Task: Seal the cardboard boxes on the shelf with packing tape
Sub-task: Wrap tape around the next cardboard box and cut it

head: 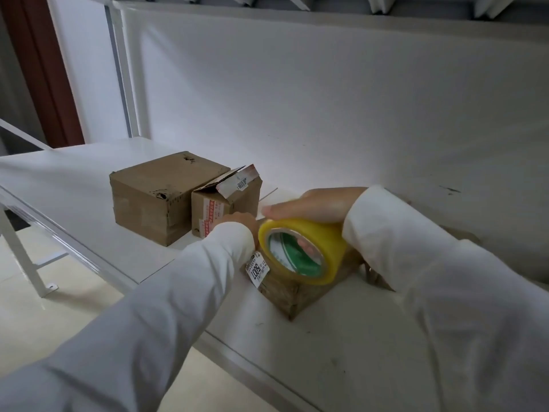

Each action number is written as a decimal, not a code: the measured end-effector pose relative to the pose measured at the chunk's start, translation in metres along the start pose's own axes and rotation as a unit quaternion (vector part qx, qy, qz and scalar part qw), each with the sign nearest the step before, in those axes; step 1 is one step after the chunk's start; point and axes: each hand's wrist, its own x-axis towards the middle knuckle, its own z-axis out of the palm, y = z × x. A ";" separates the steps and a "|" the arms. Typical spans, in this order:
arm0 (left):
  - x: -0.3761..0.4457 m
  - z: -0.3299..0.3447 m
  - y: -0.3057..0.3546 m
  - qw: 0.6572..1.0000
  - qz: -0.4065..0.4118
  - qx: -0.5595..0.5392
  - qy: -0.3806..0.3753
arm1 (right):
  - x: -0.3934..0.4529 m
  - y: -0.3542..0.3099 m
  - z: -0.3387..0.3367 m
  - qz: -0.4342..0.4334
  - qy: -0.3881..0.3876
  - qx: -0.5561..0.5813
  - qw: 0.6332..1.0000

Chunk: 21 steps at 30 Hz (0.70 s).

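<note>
A yellow roll of packing tape [309,233] with a green inner core lies on a small cardboard box [297,294] on the white shelf [371,337]. My right hand [320,205] grips the roll from above, and fingertips show inside the core. Just left of the roll, on the box's far left edge, is my left hand [242,220]. It is mostly hidden by its sleeve and only knuckles show. A white label [257,268] sticks to the box's left corner. Further left stand a large closed box [154,197] and a smaller box [228,200] with a raised top flap.
The shelf's white back panel [326,99] rises behind the boxes, and another shelf level hangs overhead. The shelf's front edge [74,242] runs diagonally, with a white bracket and tiled floor below at the left. A white upright post [127,84] stands at the back left.
</note>
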 end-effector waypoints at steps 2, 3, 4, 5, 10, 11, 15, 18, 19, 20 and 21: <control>0.006 0.001 -0.001 1.000 -0.006 -0.022 -0.005 | -0.013 0.014 -0.007 0.024 0.002 0.001 1.000; 0.008 0.000 0.000 0.999 -0.011 -0.030 -0.009 | -0.018 0.022 -0.007 0.036 0.004 0.006 0.999; 0.011 0.000 0.001 0.999 -0.013 -0.035 -0.013 | -0.025 0.029 -0.005 0.048 0.006 0.020 0.999; 0.013 0.001 0.001 0.999 -0.013 -0.036 -0.018 | -0.027 0.036 -0.004 0.063 0.010 0.031 0.997; 0.018 0.004 0.001 0.997 -0.022 -0.068 -0.028 | -0.029 0.043 -0.001 0.077 0.057 0.028 0.995; 0.018 0.003 0.002 0.997 -0.025 -0.074 -0.027 | -0.027 0.041 -0.001 0.082 0.048 0.030 0.995; 0.020 0.003 0.001 0.997 -0.030 -0.064 -0.020 | -0.030 0.036 -0.002 0.086 0.034 0.033 0.995; 0.023 0.004 0.000 0.997 -0.034 -0.063 -0.021 | -0.034 0.042 -0.004 0.104 0.011 0.060 0.993; 0.025 0.005 -0.001 0.997 -0.035 -0.066 -0.020 | -0.035 0.045 -0.002 0.113 -0.006 0.061 0.992; 0.026 0.006 -0.001 0.997 -0.036 -0.073 -0.018 | -0.034 0.047 0.001 0.125 -0.012 0.058 0.990; 0.027 0.007 -0.001 0.996 -0.035 -0.077 -0.016 | -0.034 0.049 0.003 0.138 -0.015 0.049 0.989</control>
